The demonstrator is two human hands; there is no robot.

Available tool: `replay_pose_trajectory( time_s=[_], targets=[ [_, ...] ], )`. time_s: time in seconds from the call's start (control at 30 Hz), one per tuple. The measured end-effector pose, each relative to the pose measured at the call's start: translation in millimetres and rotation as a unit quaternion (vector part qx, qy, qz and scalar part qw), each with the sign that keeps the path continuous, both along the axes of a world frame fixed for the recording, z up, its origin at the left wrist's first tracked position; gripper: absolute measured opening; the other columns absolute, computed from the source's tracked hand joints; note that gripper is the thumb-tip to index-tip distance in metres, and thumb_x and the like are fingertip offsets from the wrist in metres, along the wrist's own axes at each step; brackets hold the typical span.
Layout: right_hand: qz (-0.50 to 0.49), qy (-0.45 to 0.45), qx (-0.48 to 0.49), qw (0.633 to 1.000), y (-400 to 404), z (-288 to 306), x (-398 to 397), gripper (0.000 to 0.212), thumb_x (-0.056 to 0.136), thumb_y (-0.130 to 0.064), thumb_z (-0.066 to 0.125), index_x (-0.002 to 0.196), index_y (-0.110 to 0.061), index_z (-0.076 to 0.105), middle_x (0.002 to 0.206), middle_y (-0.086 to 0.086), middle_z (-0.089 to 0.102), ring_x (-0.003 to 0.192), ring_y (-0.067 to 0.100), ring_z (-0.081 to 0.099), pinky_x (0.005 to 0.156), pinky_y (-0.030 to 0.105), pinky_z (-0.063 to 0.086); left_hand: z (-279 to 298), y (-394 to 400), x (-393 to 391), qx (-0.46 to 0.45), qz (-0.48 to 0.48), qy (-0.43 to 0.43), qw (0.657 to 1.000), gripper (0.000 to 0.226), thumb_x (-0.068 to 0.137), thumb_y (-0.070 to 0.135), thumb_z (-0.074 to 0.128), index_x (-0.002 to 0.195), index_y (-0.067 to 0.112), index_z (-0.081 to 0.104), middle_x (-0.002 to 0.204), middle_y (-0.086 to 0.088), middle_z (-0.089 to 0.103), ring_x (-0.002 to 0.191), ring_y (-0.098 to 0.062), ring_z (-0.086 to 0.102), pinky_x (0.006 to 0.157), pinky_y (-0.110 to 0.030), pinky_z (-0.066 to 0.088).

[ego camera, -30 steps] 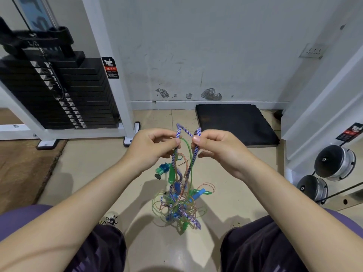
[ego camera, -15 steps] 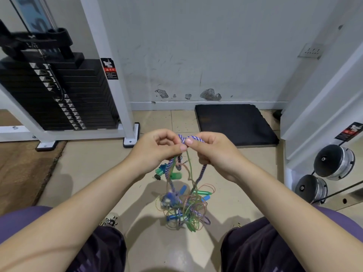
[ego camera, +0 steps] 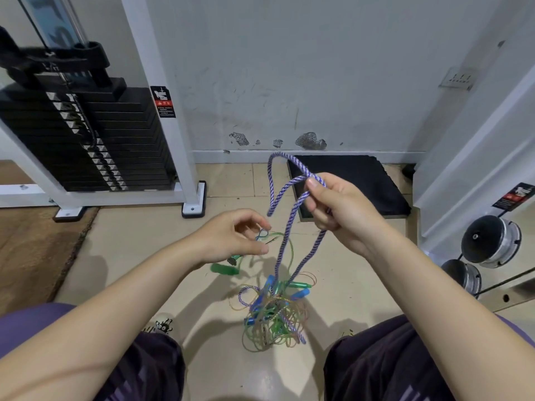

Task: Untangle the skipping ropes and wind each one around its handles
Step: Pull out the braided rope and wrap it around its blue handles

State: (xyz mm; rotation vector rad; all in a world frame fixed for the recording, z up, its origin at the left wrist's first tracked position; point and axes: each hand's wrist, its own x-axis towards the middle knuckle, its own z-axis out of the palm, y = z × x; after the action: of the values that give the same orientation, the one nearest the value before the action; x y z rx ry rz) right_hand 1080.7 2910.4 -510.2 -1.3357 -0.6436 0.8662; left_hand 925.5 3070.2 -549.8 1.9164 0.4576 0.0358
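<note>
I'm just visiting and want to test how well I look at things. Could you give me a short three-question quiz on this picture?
1. True or false: the right hand holds the purple striped rope.
2. What lies against the wall behind the hands? A) a black mat B) a red bucket C) a folded towel
3. Fill in: the tangle of ropes hangs above the ____.

Key: 1 true. 2 A, the black mat. 3 floor; the left hand is beside the thin green rope, its grip unclear.
</note>
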Motion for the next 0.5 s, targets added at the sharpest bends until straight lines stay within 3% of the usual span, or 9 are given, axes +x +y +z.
replay_pose_trajectory(
  time_s=[0.1,0.17,0.23,0.37,0.5],
  targets=[
    [0.043,-0.001,-0.007,0.999,2,-4,-8,0.021,0.104,-0.018,0.043,0.085,-0.011,0.05,0.068,0.007,0.056,0.036,0.008,0.02,0.043,0.023,0.013,2,-5,3,-0.019,-0.041,-0.018,0.999,0.046,0.072,0.032,0.086,0.115,0.03,0.068,0.12,0.011,0.066,0.112,-0.001,0.059,0.093,-0.019,0.047],
    [0.06,-0.011,-0.004,0.998,4,-7,-13,0.021,0.104,-0.018,0.043,0.085,-0.01,0.05,0.072,0.009,0.057,0.036,0.009,0.021,0.044,0.024,0.012,2,-11,5,-0.09,-0.062,-0.016,0.994,0.034,0.079,0.028,0.081,0.109,0.018,0.07,0.115,0.001,0.071,0.103,-0.004,0.064,0.087,-0.018,0.048],
    [0.052,-0.018,-0.003,0.998,5,-8,-13,0.02,0.103,-0.018,0.045,0.085,-0.011,0.052,0.075,0.009,0.058,0.036,0.009,0.022,0.045,0.026,0.012,4,-18,6,-0.102,-0.068,-0.027,0.992,0.011,0.09,0.017,0.067,0.096,0.008,0.068,0.102,-0.012,0.072,0.089,-0.008,0.065,0.079,-0.016,0.048],
    [0.026,0.005,-0.015,1.0,5,-9,-10,0.018,0.102,-0.019,0.048,0.093,-0.007,0.058,0.078,0.005,0.056,0.045,0.01,0.036,0.046,0.022,0.026,0,-20,8,-0.128,-0.032,-0.031,0.991,0.021,0.1,0.021,0.053,0.095,0.006,0.066,0.081,-0.01,0.07,0.075,-0.016,0.065,0.072,-0.023,0.051],
    [0.028,0.03,-0.02,0.999,8,-16,-16,0.022,0.101,-0.014,0.048,0.097,-0.001,0.065,0.079,0.01,0.058,0.067,0.018,0.052,0.068,0.028,0.046,0,-23,10,-0.138,0.004,-0.046,0.989,0.02,0.099,0.022,0.054,0.099,0.012,0.071,0.091,-0.011,0.071,0.076,-0.018,0.069,0.068,-0.025,0.054]
  ],
)
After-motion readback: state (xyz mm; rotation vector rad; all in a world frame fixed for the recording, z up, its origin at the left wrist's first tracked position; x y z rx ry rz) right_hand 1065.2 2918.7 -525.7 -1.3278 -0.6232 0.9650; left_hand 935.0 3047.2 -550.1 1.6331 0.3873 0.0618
